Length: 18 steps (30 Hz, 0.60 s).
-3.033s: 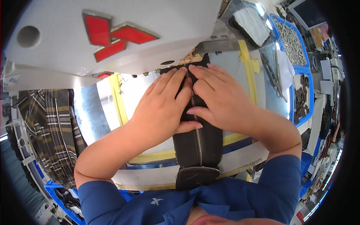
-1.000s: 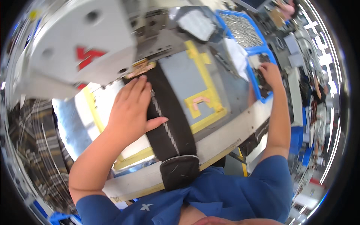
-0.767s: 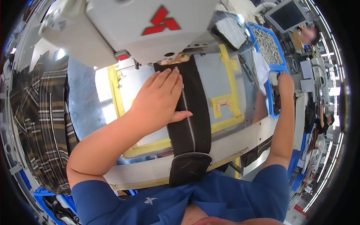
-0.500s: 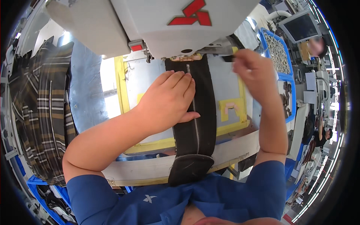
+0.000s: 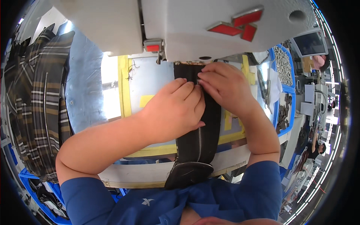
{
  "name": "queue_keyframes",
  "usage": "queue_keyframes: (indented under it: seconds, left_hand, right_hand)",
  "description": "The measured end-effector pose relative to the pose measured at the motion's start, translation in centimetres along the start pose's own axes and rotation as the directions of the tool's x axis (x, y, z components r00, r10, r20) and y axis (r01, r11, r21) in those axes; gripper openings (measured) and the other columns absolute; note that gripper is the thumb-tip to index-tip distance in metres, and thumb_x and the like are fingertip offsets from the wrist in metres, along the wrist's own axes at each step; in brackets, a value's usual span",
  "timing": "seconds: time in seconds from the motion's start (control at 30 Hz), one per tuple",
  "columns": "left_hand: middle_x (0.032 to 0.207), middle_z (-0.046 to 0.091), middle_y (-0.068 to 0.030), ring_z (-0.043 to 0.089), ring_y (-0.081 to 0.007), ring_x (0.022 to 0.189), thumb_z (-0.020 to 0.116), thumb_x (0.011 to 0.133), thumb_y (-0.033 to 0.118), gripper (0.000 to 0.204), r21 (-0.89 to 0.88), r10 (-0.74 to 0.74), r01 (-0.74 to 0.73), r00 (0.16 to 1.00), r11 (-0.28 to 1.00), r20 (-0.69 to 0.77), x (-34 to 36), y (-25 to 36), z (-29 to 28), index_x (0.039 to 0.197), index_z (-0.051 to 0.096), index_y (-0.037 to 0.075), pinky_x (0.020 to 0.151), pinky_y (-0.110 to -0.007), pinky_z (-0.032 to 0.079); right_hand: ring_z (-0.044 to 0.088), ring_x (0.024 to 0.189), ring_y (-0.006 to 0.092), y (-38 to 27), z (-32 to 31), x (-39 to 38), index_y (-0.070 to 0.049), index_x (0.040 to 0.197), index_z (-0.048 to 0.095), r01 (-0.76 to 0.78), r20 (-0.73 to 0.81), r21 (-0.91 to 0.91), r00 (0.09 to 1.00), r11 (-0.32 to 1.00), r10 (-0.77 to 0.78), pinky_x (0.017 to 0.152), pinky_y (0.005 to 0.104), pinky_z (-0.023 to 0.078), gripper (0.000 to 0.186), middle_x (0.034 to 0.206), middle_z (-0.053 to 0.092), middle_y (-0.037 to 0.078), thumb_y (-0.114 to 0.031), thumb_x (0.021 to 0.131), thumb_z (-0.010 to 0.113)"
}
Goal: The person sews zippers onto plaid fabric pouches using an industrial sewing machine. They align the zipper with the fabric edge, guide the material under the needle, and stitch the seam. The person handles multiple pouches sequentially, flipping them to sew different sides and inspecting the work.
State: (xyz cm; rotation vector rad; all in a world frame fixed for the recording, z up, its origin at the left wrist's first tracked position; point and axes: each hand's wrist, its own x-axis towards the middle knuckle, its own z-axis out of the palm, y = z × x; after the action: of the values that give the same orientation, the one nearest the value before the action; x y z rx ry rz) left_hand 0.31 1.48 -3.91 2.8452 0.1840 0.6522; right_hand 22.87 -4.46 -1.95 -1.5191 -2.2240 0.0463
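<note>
A long black fabric piece [image 5: 187, 144] with a silver zipper [image 5: 200, 144] down its middle runs from under the sewing machine head [image 5: 232, 22] toward my body. My left hand [image 5: 178, 107] rests on it, with bent fingertips pinched at the zipper near its upper end and the thumb lower down. Right beside those fingertips, my right hand [image 5: 227, 86] is closed in a pinch over the zipper's top end, just below the machine. Whatever lies between its fingertips is hidden. Nearest me, the fabric ends in a rounded flap with a second zipper edge.
Plaid zippered garments [image 5: 33, 108] are heaped at the left. Yellow tape [image 5: 123, 86] borders the metal work plate. At the right stand blue bins [image 5: 287, 90], one with metal pieces, another with dark pieces. Tweezers [image 5: 267, 88] lie beside them. A monitor [image 5: 310, 43] stands beyond.
My right hand has come left from beside the machine to the zipper's top end. My left hand's flat fingers have curled into a pinch. The machine sits further right in view.
</note>
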Motion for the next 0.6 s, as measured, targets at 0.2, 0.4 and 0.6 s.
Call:
queue_keyframes:
  seconds: [0.2, 0.4, 0.6]
  left_hand:
    - [0.108, 0.072, -0.0165, 0.068, -0.0329, 0.11, 0.084, 0.072, 0.041, 0.06, -0.02, 0.01, -0.011, 0.998, 1.0, -0.06, 0.06, 0.07, 0.19, 0.111, 0.075, -0.004, 0.108, -0.044, 0.051]
    - [0.112, 0.072, -0.0172, 0.069, -0.033, 0.111, 0.085, 0.072, 0.041, 0.061, -0.046, -0.007, 0.004, 0.999, 0.999, -0.048, 0.13, -0.04, 0.05, 0.111, 0.074, -0.003, 0.107, -0.045, 0.053]
    - [0.124, 0.072, -0.02, 0.07, -0.0353, 0.115, 0.087, 0.077, 0.043, 0.065, -0.034, -0.099, 0.097, 0.994, 0.995, -0.051, 0.14, -0.33, -0.02, 0.119, 0.071, -0.005, 0.106, -0.046, 0.056]
  right_hand:
    - [0.073, 0.103, 0.0327, 0.31, -0.31, 0.04, -0.002, 0.101, 0.079, -0.072, 0.057, 0.113, 0.996, 0.991, 0.066, 0.094, 0.0435, 0.059, 0.018, 0.121, 0.077, 0.011, -0.01, 0.086, 0.08]
    - [0.073, 0.106, 0.0327, 0.73, -0.49, 0.12, -0.003, 0.105, 0.081, -0.09, 0.094, 0.155, 0.993, 0.984, 0.076, 0.095, 0.0434, 0.059, 0.021, 0.122, 0.078, 0.011, -0.009, 0.086, 0.079]
    - [0.073, 0.105, 0.0322, 0.68, -0.22, 0.13, -0.003, 0.105, 0.081, -0.063, 0.082, 0.119, 0.995, 0.991, 0.053, 0.095, 0.0435, 0.059, 0.021, 0.122, 0.078, 0.01, -0.008, 0.085, 0.079]
